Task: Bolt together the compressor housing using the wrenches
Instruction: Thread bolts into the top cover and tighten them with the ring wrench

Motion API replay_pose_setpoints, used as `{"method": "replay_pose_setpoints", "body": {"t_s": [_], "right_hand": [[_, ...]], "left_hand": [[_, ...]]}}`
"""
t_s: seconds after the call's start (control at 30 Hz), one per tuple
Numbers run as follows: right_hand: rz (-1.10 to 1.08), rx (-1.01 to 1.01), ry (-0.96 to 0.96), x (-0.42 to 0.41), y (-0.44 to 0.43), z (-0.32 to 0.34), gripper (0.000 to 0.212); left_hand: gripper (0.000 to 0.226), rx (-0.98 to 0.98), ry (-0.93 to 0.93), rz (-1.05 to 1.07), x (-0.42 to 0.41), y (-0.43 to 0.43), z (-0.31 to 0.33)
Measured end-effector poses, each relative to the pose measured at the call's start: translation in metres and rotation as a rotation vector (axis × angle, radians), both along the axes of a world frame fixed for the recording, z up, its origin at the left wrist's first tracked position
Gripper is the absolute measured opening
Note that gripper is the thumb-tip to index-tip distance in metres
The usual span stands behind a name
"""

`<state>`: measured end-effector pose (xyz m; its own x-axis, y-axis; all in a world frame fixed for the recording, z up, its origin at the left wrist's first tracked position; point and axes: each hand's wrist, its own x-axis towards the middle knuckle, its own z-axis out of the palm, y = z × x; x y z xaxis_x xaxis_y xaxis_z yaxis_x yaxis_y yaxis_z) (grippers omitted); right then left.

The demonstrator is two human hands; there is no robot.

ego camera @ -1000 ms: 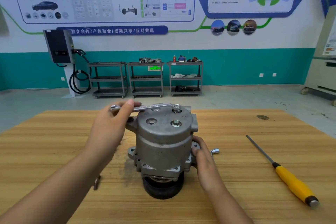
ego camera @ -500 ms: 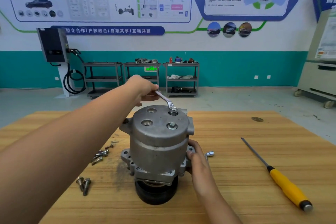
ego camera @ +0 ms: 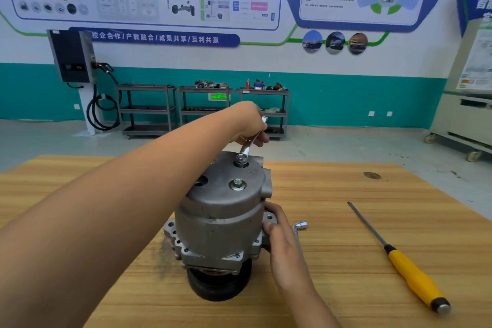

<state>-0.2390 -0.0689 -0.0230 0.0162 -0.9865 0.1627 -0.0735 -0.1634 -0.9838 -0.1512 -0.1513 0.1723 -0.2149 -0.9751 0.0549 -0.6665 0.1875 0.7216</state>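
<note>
A grey metal compressor housing stands upright on its black pulley in the middle of the wooden table. My left hand reaches over its top and grips a silver wrench, whose ring end sits on the far bolt. A second bolt is seated on the top face nearer me. My right hand holds the housing's right side at its flange, fingers curled round the edge.
An L-shaped socket wrench lies just right of my right hand. A yellow-handled screwdriver lies further right on the table. My left forearm hides the table's left part. Shelving carts stand at the far wall.
My left hand has swung the wrench handle from the left of the housing round to the far right side, with the ring end staying on the far bolt. My right hand has kept its hold.
</note>
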Motion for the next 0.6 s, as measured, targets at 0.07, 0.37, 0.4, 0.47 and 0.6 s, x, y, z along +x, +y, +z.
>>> {"method": "replay_pose_setpoints", "body": {"t_s": [0.07,0.37,0.4,0.47,0.6], "right_hand": [[0.005,-0.004,-0.005,0.001,0.001,0.001,0.037],[0.017,0.019,-0.046,-0.003,-0.010,-0.004,0.036],[0.007,0.023,-0.063,-0.004,-0.013,-0.005,0.035],[-0.015,0.012,-0.073,-0.005,-0.017,-0.009,0.035],[-0.071,-0.006,-0.099,-0.003,-0.019,-0.015,0.028]], "left_hand": [[0.039,-0.031,-0.001,-0.045,-0.002,0.002,-0.001],[0.037,-0.170,-0.331,-0.457,-0.041,0.052,-0.009],[0.037,-0.232,-0.388,-0.475,-0.043,0.060,-0.013],[0.039,-0.355,-0.470,-0.501,-0.040,0.075,-0.021],[0.046,-0.571,-0.560,-0.477,-0.020,0.102,-0.043]]}}
